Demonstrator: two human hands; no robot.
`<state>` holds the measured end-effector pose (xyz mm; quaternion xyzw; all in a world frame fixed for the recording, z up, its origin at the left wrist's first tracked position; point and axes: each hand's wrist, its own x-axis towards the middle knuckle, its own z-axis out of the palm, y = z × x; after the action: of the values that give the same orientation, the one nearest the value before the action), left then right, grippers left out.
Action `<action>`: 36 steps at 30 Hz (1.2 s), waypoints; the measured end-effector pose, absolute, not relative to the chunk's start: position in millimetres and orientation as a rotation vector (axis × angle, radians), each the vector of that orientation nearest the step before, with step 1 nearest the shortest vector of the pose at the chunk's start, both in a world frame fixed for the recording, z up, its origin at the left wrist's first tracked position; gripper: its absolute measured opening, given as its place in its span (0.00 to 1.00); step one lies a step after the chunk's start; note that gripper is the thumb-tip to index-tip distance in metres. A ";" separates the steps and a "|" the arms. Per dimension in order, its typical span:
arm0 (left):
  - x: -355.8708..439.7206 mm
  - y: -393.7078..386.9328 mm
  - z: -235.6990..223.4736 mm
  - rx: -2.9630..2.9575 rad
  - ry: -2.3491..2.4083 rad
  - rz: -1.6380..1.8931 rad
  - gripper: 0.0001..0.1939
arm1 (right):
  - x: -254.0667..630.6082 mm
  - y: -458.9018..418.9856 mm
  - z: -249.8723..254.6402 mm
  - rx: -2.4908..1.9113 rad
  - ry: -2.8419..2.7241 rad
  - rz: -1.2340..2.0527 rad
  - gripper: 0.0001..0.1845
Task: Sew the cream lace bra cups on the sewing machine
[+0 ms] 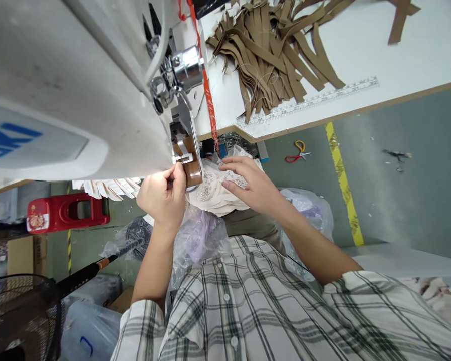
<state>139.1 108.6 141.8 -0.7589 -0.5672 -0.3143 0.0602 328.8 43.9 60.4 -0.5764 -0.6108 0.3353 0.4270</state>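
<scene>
My left hand (pixel 163 193) is closed in a pinch beside the lit sewing area of the sewing machine (pixel 108 100). Its thumb and fingertips meet near a small metal guide (pixel 184 158) over a smooth brown piece (pixel 193 173); whatever is between them is hidden. My right hand (pixel 253 183) reaches in from the right with fingers stretched and apart. It hovers over or rests on cream lace fabric (pixel 210 188) bunched in my lap; contact is unclear. A red ribbon (pixel 210 100) hangs down just beyond the right fingertips.
Brown fabric strips (pixel 263 55) lie piled on the white table (pixel 417 60), by a printed ruler scale (pixel 323 98). Scissors (pixel 298 152) lie on the floor. A red stool (pixel 67 214), a fan (pixel 18 316) and plastic bags (pixel 311 208) surround me. White strips (pixel 107 188) hang at left.
</scene>
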 end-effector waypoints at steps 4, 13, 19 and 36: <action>137.6 109.0 138.6 -2.271 -1.709 -0.977 0.22 | 320.9 51.5 77.1 -1.353 -1.495 0.657 0.14; 134.7 110.3 149.9 -2.284 -1.754 -0.852 0.20 | 298.7 105.0 125.5 -1.121 -1.810 0.389 0.15; 128.8 108.6 163.6 -2.409 -1.707 -0.741 0.17 | 301.2 109.0 138.5 -1.163 -1.870 0.461 0.12; 77.5 45.8 132.5 -2.932 -1.165 -1.169 0.12 | 366.9 74.5 42.9 -1.515 -1.434 0.614 0.16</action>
<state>77.5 45.8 132.5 -0.8661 -0.3441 -0.3452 -0.1114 366.9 74.5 42.9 -0.6169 -0.5838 0.2501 0.4647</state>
